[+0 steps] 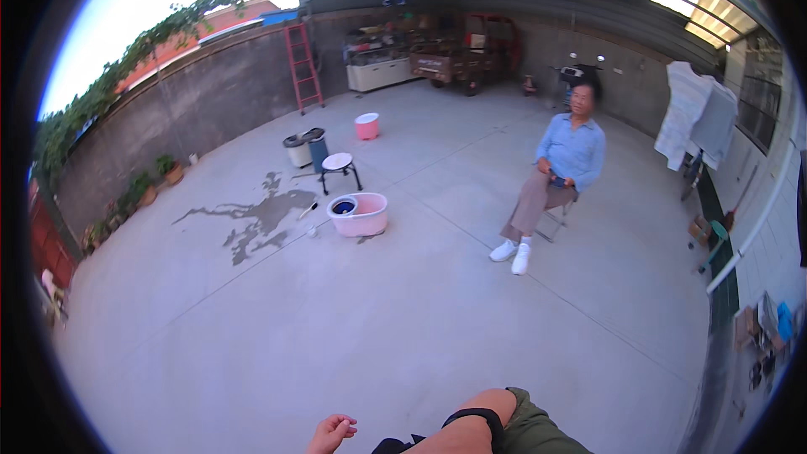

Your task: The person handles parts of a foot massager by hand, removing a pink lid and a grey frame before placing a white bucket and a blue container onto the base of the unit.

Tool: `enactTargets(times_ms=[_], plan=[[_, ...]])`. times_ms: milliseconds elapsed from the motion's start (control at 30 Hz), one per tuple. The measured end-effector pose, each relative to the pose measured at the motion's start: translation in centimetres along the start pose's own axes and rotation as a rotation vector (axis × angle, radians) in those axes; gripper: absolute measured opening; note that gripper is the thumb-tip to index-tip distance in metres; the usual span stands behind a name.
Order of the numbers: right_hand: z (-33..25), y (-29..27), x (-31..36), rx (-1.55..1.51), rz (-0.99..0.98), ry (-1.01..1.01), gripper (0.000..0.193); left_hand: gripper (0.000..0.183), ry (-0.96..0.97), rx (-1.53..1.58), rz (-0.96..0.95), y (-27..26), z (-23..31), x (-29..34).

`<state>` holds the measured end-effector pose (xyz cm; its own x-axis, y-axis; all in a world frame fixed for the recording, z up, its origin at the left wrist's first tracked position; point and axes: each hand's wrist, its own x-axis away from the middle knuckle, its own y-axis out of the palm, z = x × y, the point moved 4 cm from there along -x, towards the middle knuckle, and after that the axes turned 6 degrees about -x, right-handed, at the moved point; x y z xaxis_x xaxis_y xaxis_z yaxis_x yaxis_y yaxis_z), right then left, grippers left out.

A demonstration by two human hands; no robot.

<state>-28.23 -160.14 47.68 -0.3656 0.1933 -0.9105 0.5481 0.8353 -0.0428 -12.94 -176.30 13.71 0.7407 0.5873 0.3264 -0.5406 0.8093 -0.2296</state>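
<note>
Concrete yard [336, 328] holds a white-topped stool [338, 161] near a pink tub [363, 223], perhaps for sitting; our left hand [333, 433] looks empty, loosely curled; our right hand we cannot see.

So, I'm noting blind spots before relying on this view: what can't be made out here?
All in the head view:
- Left hand: curled fingers hide the palm; the lower edge cuts off the forearm.
- Right hand: not visible in the picture.
- Dark object in the seated person's lap: too small to identify, partly covered by hands.
- Pink tub: near wall hides part of the inside.
</note>
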Motion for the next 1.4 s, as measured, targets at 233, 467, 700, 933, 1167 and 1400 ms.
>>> enactTargets(times_ms=[233,467,700,933,1167,1400], plan=[[9.4,-11.5,-2.7,-0.165,-0.041,0.233,0.020,0.031,-0.166,0.266,0.160,-8.1,-6.1,-3.2],[18.1,-26.4,-3.0,-0.002,-0.145,0.511,0.030,0.018,-0.083,0.429,0.223,-19.8,-6.5,-15.7],[18.3,-40.0,14.8,0.138,1.162,0.787,0.018,0.018,-0.080,0.403,0.231,-28.7,-6.0,-22.2],[18.4,-44.7,34.8,0.169,2.012,0.685,0.014,0.019,-0.182,0.380,0.192,-33.3,-4.5,-31.8],[28.9,-62.1,36.8,-0.038,1.890,0.907,0.019,0.021,-0.164,0.286,0.220,-41.3,3.1,-42.8],[38.8,-79.7,30.8,-0.085,1.470,1.204,0.017,0.024,-0.268,0.367,0.421,-49.7,1.0,-47.8]])
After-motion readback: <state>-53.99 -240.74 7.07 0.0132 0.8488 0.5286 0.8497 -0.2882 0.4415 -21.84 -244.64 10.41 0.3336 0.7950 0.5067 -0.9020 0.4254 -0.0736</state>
